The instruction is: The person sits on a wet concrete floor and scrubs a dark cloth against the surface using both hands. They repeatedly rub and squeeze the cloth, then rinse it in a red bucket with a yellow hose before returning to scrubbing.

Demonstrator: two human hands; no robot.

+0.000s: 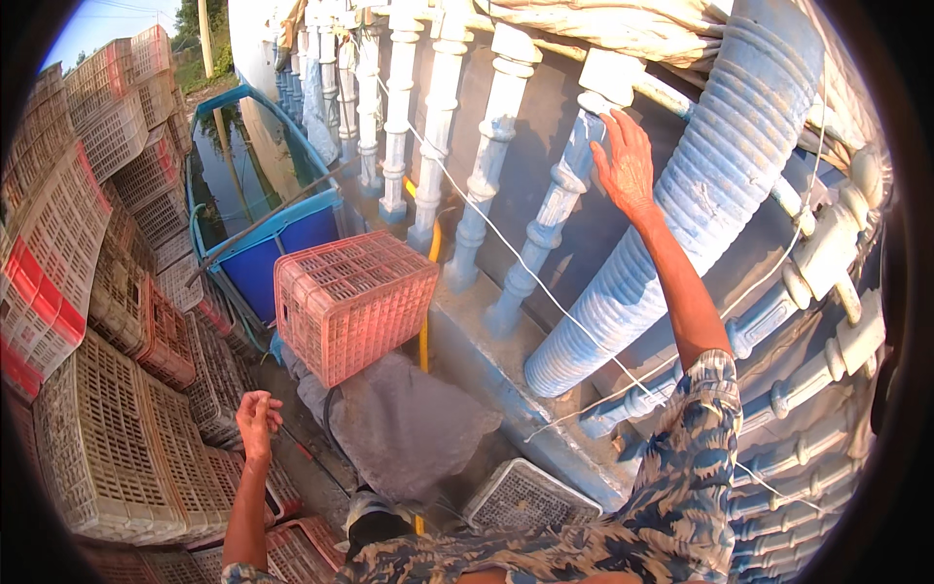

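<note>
My right hand (624,160) reaches up to the balustrade, its spread fingers against the upper part of a blue-and-white baluster (562,190). Just beside that wrist leans a thick ribbed hose (700,197), pale blue with white patches. Low on the left, my left hand (257,422) hangs in the air with loosely bent fingers and nothing visible in them. It is nearest to the stacked plastic crates (117,445). In front of me, a red plastic crate (357,306) stands bottom up or on its side; I cannot tell which. Under it is a large grey stone slab or covered block (408,423).
A blue tank (270,285) of dark water stands beyond the red crate, with a pole (270,219) across it. A grey crate (536,500) lies near my feet. A yellow hose (425,343) runs past the slab. White cord (496,241) stretches across the balusters.
</note>
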